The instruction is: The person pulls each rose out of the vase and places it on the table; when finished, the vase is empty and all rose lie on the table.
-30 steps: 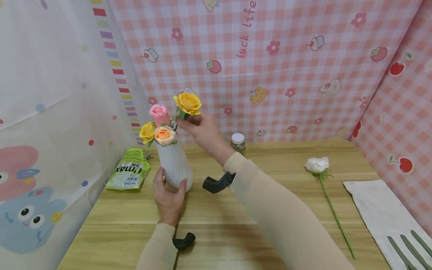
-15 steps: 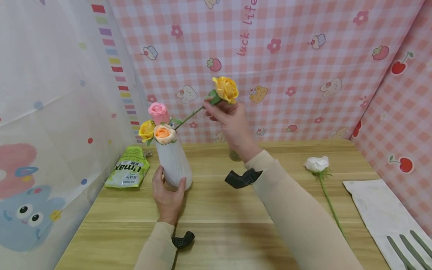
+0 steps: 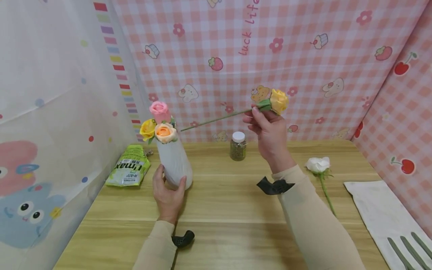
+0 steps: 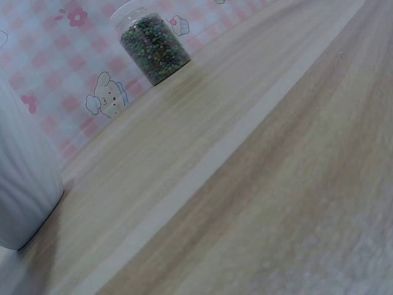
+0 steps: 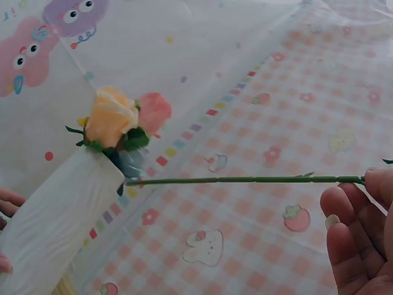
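Rightward travel has carried the right hand [image 3: 270, 135] and its yellow rose [image 3: 278, 101] away from the vase [image 3: 177, 165], while the left hand [image 3: 170, 197] has stayed. Under everything is the wooden table [image 3: 219, 204]. On it stands the vase, its lower part gripped by the left hand, fingers on one side and thumb on the other. The yellow rose is in the air, pinched just below the bloom between the right thumb and fingers; its long axis slopes gently down leftward toward the vase. Nearer the right hand than the left, a white rose [image 3: 318, 164] lies on the table, its stem running toward the person and partly hidden by the right sleeve [image 3: 317, 221]. Between the hands, farther back, stands a jar [image 3: 238, 149]. Smallest, the yellow rose's stem end [image 3: 182, 130] sits just beside the vase mouth; whether they touch cannot be told.
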Demonstrator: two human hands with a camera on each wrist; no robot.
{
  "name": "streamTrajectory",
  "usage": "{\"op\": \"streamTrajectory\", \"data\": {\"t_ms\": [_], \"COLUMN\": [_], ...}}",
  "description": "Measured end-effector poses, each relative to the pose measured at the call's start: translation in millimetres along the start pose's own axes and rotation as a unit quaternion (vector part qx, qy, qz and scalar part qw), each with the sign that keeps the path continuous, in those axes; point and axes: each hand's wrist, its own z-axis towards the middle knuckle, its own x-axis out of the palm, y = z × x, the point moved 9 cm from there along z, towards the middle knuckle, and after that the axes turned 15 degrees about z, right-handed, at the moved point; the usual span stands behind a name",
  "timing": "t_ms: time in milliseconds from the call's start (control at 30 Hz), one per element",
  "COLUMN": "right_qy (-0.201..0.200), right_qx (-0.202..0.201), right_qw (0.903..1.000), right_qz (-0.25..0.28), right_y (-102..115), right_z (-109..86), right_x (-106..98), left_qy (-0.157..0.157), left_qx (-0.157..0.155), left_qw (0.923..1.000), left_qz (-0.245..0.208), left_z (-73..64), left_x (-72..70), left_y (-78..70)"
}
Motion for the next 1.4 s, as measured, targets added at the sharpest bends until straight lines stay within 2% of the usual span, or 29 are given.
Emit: {"op": "streamTrajectory", "data": {"t_ms": [200,367,567,667,800,933,1100,1233,1400], "right_qy": [0.000,-0.004,-0.060,-0.087,-0.102,-0.105,-0.088,-0.077,-0.104], "right_qx": [0.004,0.028,0.031,0.020,0.022,0.056,0.094,0.113,0.093], "right_qw": [0.9999,0.9977,0.9896,0.9866,0.9837,0.9818,0.9815,0.9804,0.9636], "right_qz": [-0.012,-0.061,-0.127,-0.137,-0.147,-0.148,-0.141,-0.142,-0.228], "right_y": [13.0,19.9,36.0,43.9,48.3,45.4,40.0,38.5,49.5], "right_z": [-17.3,-37.8,-59.5,-67.3,-74.5,-79.9,-79.7,-78.3,-76.4], "right_x": [-36.1,-73.4,-115.1,-130.5,-145.5,-160.2,-172.1,-175.8,-182.7], "left_qy": [0.002,-0.001,-0.001,-0.004,-0.004,0.003,0.008,0.008,0.006], "left_qx": [0.001,0.005,0.002,0.000,-0.002,-0.007,-0.018,-0.016,-0.014], "left_qw": [1.0000,1.0000,1.0000,1.0000,1.0000,0.9999,0.9998,0.9998,0.9999], "left_qz": [0.000,-0.002,0.002,-0.003,-0.006,-0.008,-0.009,-0.004,-0.004], "left_z": [1.2,1.1,0.7,0.8,0.8,-0.7,-3.7,-3.8,-0.7], "left_x": [-1.4,-1.6,-2.2,-3.9,-4.4,-2.0,-0.1,-0.3,0.0], "left_y": [-2.9,-2.8,-3.6,-4.5,-4.4,-3.2,0.3,0.1,-1.4]}}
